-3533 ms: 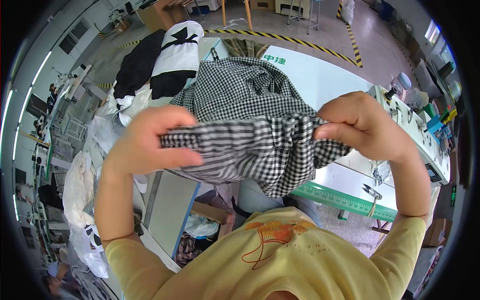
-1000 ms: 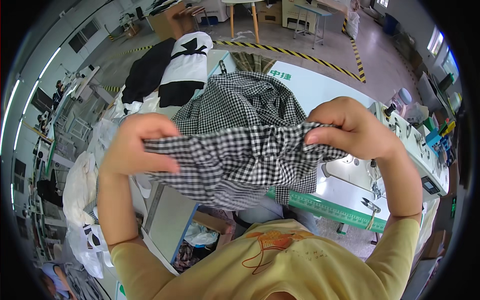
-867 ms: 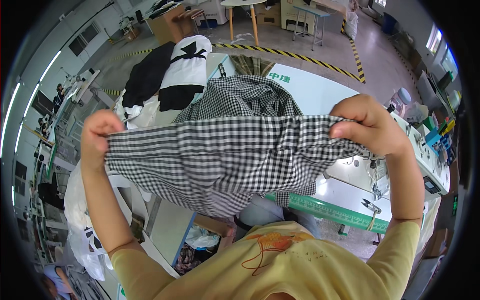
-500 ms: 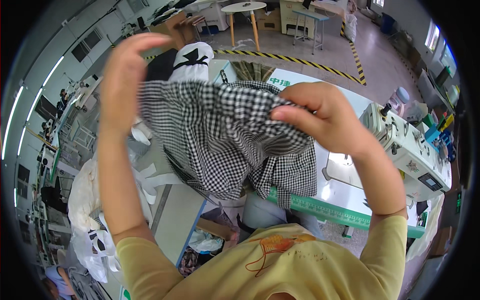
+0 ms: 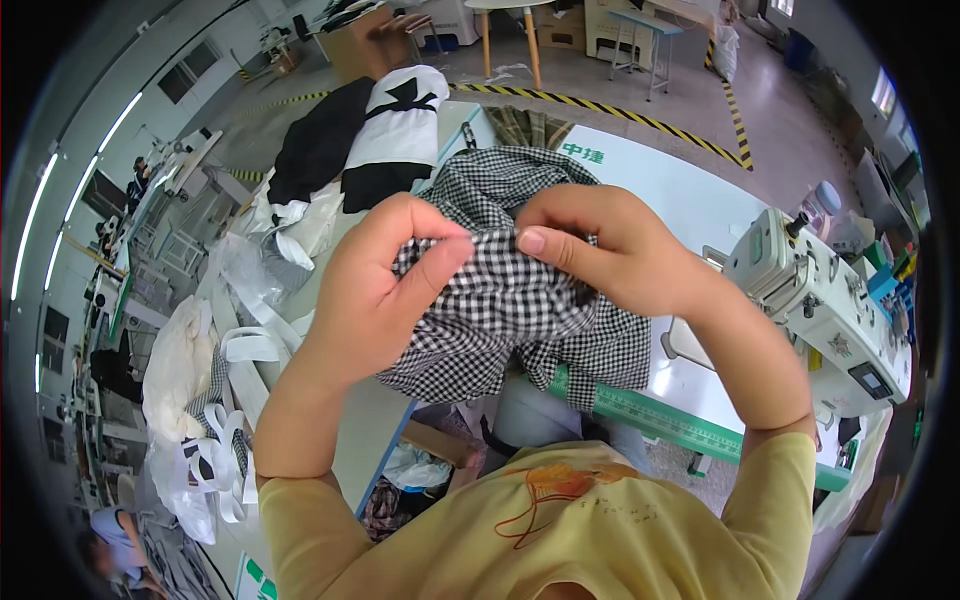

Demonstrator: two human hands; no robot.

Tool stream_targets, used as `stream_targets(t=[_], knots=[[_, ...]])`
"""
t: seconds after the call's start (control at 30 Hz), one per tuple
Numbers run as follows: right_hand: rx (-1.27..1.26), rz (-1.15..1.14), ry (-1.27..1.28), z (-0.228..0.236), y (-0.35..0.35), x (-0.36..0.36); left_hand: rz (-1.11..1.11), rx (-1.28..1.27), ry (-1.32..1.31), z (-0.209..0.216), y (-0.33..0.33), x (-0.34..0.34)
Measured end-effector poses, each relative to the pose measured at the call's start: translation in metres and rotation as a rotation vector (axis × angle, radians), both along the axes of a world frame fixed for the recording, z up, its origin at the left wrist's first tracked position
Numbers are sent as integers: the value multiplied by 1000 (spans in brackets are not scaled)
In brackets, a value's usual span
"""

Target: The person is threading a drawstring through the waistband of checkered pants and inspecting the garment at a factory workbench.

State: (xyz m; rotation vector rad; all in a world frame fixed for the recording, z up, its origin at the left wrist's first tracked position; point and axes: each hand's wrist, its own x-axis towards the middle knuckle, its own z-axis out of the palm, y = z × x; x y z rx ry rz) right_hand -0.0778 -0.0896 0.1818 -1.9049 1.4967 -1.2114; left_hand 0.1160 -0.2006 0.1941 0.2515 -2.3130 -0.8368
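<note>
Black-and-white gingham fabric, gathered and sewn-looking, is held up before me over the table's near edge. My left hand pinches its upper edge between thumb and forefinger. Close beside it, my right hand pinches the same edge, thumb on the near side. Between the two hands a short stretch of the edge is pulled fairly straight. Below, the cloth hangs in loose folds, and part of it lies behind my hands on the tabletop. The curled fingers behind the cloth are partly hidden.
A white sewing machine stands at the right on the white table, with a green ruler strip along the front. Black and white cloth bundles lie at the far left. White straps and plastic bags heap at the left.
My left hand has come down and right from beside the cloth and now pinches its edge. My right hand has shifted slightly left and down, still gripping.
</note>
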Motion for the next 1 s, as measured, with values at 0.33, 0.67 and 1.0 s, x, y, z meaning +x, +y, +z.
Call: stream_targets(t=[0.33, 0.67, 1.0], knots=[[-995, -295, 675, -18, -7, 36, -84, 365, 107, -14, 5, -8], [-706, -97, 265, -19, 11, 36, -36, 198, 196, -19, -1, -10], [-577, -99, 46, 9, 2, -15, -38, 111, 136, -8, 1, 0]])
